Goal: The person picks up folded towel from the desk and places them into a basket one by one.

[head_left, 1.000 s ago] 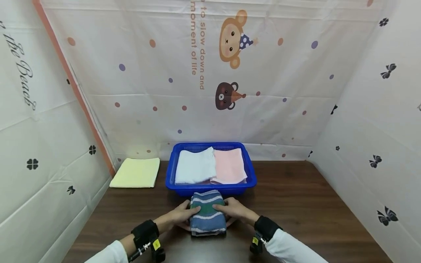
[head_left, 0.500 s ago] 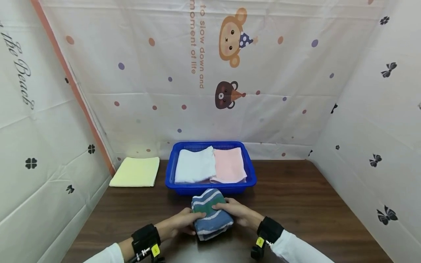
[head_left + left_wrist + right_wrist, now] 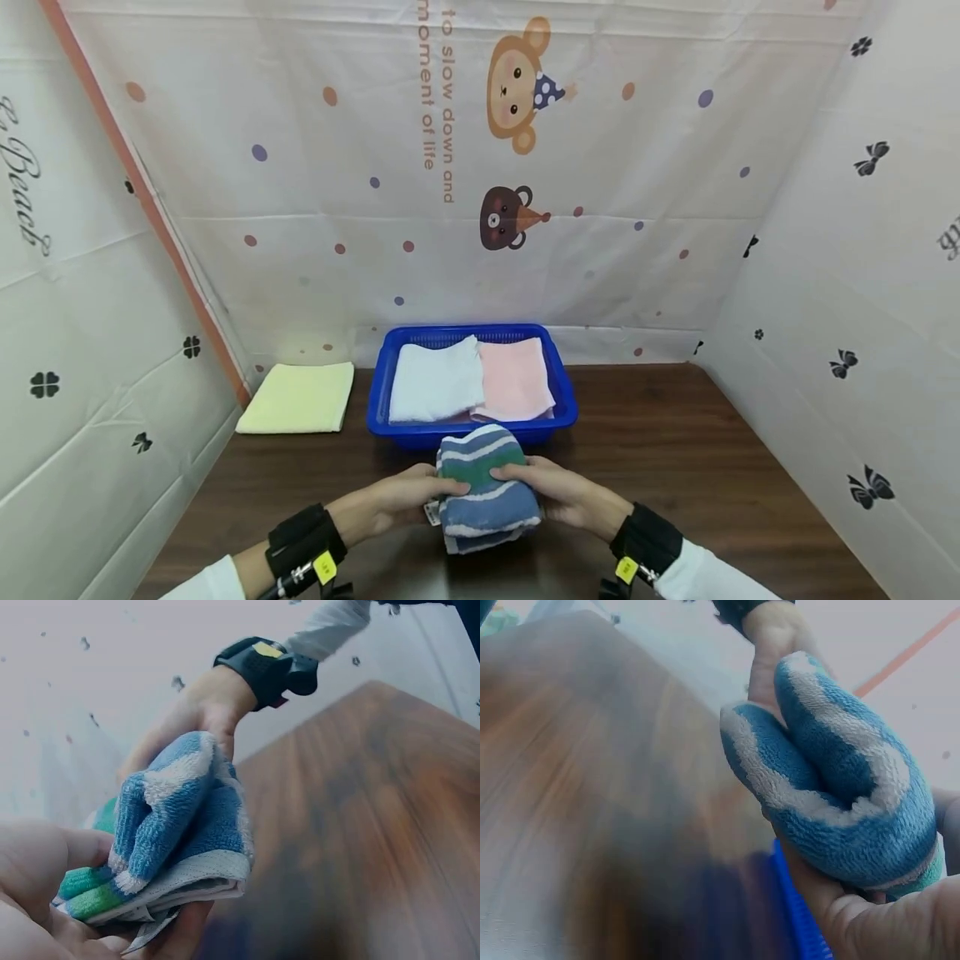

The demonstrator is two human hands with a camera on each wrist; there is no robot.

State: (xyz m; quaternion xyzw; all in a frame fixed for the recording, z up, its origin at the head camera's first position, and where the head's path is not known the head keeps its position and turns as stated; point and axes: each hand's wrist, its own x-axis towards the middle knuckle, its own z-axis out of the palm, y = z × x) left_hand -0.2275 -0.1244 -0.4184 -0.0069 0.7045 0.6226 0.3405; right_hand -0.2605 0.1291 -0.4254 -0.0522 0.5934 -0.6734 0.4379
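Note:
A folded towel (image 3: 487, 492) with blue, white and green stripes is held between both hands in front of the basket. My left hand (image 3: 405, 498) grips its left side, thumb on top and fingers underneath. On the opposite side my right hand (image 3: 566, 493) holds it the same way. In the left wrist view the towel (image 3: 180, 817) shows stacked layers and a small white tag near the left fingers. Seen from the right wrist, the towel (image 3: 840, 772) bends into a rounded fold, raised above the wooden table.
Just behind the towel stands a blue plastic basket (image 3: 380, 392) holding a folded white towel (image 3: 437, 382) and a folded pink towel (image 3: 516, 379). A folded yellow towel (image 3: 297, 398) lies left of it on the brown wooden table (image 3: 660, 467). Printed white sheets (image 3: 315, 183) enclose the back and sides.
Both hands have lifted and tilted the striped towel, turning it from lying squarely to slanting. A white tag now shows at its left edge. The head view has shifted slightly.

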